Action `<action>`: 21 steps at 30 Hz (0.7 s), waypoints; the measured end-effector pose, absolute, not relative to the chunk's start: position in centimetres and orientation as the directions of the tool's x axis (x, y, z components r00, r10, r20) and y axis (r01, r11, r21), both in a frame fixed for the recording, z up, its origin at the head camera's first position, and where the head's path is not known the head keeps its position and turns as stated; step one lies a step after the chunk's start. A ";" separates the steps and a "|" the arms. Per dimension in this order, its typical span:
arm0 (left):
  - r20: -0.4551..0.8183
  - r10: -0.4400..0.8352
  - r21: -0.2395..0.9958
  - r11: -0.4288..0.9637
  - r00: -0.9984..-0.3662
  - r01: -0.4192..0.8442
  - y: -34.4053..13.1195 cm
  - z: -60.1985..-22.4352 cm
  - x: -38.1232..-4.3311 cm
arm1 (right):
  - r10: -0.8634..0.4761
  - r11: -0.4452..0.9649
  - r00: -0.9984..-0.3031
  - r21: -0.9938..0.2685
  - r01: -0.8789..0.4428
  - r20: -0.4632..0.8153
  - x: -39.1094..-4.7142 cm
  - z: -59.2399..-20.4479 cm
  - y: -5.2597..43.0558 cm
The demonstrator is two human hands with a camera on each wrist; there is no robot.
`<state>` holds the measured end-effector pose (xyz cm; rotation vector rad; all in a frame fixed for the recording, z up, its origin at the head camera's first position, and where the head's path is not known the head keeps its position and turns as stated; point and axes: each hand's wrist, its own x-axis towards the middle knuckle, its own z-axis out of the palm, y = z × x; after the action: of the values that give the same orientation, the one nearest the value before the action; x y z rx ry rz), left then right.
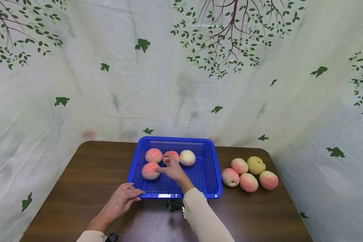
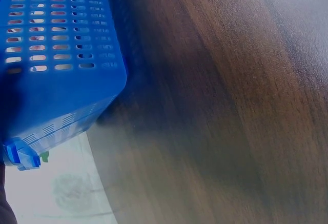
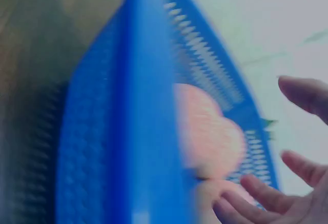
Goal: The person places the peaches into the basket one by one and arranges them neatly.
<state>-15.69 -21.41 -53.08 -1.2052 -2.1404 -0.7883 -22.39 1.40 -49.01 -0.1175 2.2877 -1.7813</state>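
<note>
A blue plastic basket [image 1: 207, 174] with slotted walls stands on the table. My left hand [image 1: 124, 196] grips its near left corner, fingers over the rim and thumb below. Inside are a front left peach [image 1: 150, 172], a back left peach [image 1: 153, 155], a middle peach [image 1: 174, 155] partly hidden by my fingers, and a pale cream peach [image 1: 187, 158]. My right hand [image 1: 173, 169] reaches in over them, its thumb at the front left peach and its fingertips overlapping the middle one. In the right wrist view the fingers of that hand [image 3: 266, 196] are spread and hold nothing.
Right of the basket, several peaches [image 1: 249, 182] lie in a group on the brown table [image 1: 103, 164], with a yellow fruit [image 1: 255, 165] among them. A white curtain [image 1: 157, 90] printed with leaves hangs behind the table and at both sides.
</note>
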 end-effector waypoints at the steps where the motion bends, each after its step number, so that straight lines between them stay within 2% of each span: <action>1: 0.707 0.553 0.219 0.422 -0.441 0.880 -21.4 -53.1 -15.7 | -0.229 0.225 -0.964 -0.971 0.080 -0.133 -22.2 -48.6 2.1; 6: 0.720 0.547 0.207 0.416 -0.426 0.885 -21.5 -53.2 -15.8 | -0.265 0.147 -0.963 -0.989 0.018 -0.056 -21.0 -47.1 6.1; 11: 0.729 0.543 0.194 0.420 -0.417 0.887 -21.6 -53.3 -16.0 | -0.186 0.125 -0.982 -0.991 -0.056 0.032 -19.8 -46.7 10.1; 16: 0.734 0.540 0.192 0.418 -0.412 0.888 -21.6 -53.4 -16.0 | 0.001 0.075 -0.991 -0.989 -0.131 0.132 -18.9 -46.9 14.0; 21: 0.735 0.542 0.185 0.416 -0.407 0.890 -21.3 -53.4 -16.0 | 0.229 0.080 -0.945 -0.972 -0.221 0.234 -17.3 -47.0 18.2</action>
<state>-16.03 -21.31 -53.45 -1.2088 -2.0888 -0.7724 -17.27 18.21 -46.98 0.0102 2.5232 -2.3900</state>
